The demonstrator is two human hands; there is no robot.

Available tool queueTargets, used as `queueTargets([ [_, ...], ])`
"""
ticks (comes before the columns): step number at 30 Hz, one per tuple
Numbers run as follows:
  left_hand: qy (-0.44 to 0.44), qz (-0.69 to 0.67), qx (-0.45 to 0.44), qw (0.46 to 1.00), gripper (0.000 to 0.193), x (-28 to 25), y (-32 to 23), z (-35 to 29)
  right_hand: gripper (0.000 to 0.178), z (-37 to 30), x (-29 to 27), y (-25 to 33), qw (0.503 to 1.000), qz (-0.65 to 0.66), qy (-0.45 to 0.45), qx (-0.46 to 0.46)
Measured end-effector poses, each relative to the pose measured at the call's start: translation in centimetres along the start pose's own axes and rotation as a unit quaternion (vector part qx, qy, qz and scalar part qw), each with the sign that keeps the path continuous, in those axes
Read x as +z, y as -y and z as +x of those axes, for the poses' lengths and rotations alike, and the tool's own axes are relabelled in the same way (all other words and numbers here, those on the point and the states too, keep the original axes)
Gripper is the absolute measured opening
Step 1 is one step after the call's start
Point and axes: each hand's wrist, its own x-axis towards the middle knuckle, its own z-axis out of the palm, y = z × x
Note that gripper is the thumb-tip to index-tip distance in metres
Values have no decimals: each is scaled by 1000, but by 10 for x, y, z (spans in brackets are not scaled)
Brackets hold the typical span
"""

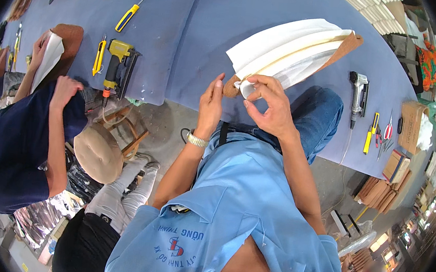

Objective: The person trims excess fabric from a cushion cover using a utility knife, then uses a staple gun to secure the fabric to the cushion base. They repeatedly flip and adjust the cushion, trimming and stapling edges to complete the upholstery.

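Observation:
A long curved piece lies on the blue-grey table in front of me, with white padded layers (283, 46), a thin yellowish edge strip and a brown backing (344, 49). At its near end sits a brown rounded tip (230, 87). My left hand (211, 104) is beside this tip, its fingers stretched upward; whether they touch it is unclear. My right hand (271, 105) curls thumb and forefinger around a small whitish rounded piece (247, 90) at the same end. Whether that piece is part of the layers cannot be told.
Left lie a yellow-black nail gun (119, 68), a utility knife (99, 55) and a screwdriver (127, 18). A silver staple gun (358, 94) and hand tools (370, 133) lie right. A co-worker (20, 139) handles a brown-and-white piece (62, 52) at left. A round-seated stool (97, 151) stands below.

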Motion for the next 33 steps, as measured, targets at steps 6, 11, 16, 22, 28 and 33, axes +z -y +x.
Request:
queueTargets([
  [6,56,195,246,948,61,-3,-29,-27,35,24,6,24,995,-85,-14,49],
  [11,37,201,266,942,64,2,-22,-21,24,21,18,16,988,-144,-38,50],
  [16,9,275,327,904,57,21,-37,-20,9,5,1,8,989,-16,-110,98],
  [22,-7,303,319,898,52,33,-51,-25,10,4,1,22,983,-24,-139,114],
  [28,0,278,280,919,54,35,-41,-33,14,8,3,28,985,-94,-85,118],
  [33,-51,228,223,946,50,37,-32,-35,12,1,20,13,991,-25,-110,78],
])
